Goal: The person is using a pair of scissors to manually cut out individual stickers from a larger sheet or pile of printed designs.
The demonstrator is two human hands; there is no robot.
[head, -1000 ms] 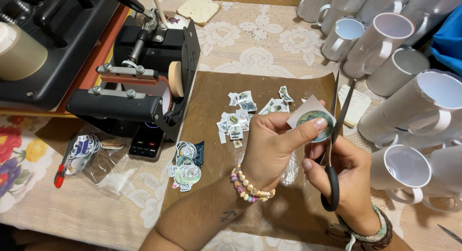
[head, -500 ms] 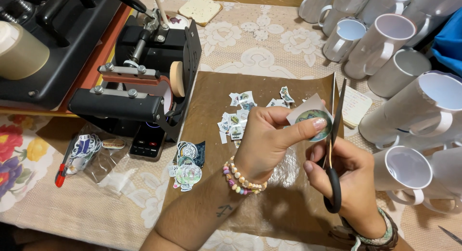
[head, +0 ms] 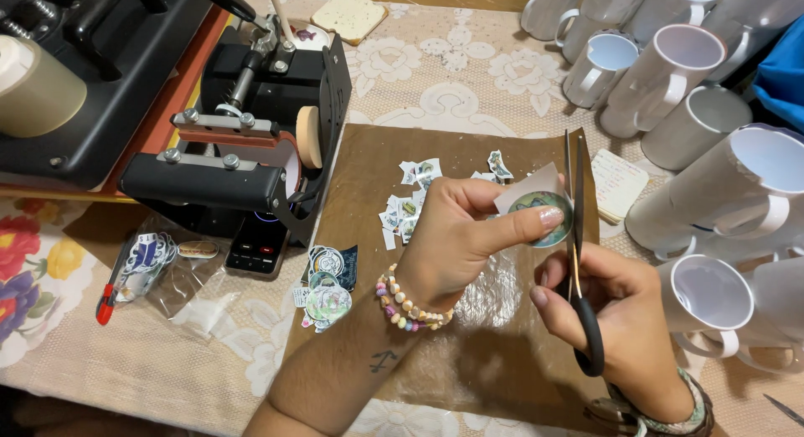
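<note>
My left hand (head: 461,244) pinches a small round printed paper cut-out (head: 540,206) between thumb and fingers, above a brown sheet (head: 368,236). My right hand (head: 620,311) grips black-handled scissors (head: 578,261), blades pointing up at the right edge of the cut-out. Paper scraps (head: 410,206) lie on the brown sheet just left of my left hand. A small pile of finished round cut-outs (head: 327,286) sits at the sheet's left edge.
A black mug heat press (head: 243,152) stands at the left, a larger press (head: 92,85) behind it. Several white mugs (head: 670,77) crowd the right side. A plastic bag with stickers (head: 151,261) lies at lower left, a small notepad (head: 615,184) at right.
The scissors have swung upright and closer to the cut-out's right edge. My left hand has turned the cut-out slightly.
</note>
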